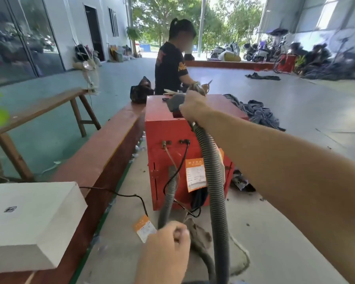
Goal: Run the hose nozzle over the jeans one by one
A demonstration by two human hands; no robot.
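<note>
My right hand [192, 107] grips the grey nozzle [175, 103] at the end of a ribbed grey hose [213, 171], holding it over the top of a red machine box [166, 132]. The hose hangs down from that hand in front of the box and curves along the floor. Low in the view, my left hand [168, 244] is curled into a loose fist above the floor and holds nothing that I can see. A heap of dark jeans [256, 111] lies on the floor right of the box, well away from the nozzle.
A person in a black shirt [169, 68] stands just behind the red box. A red raised ledge [103, 152] runs along the left, with a white box [29, 218] on it. A wooden bench [39, 111] stands further left. More dark jeans [262, 76] lie far right.
</note>
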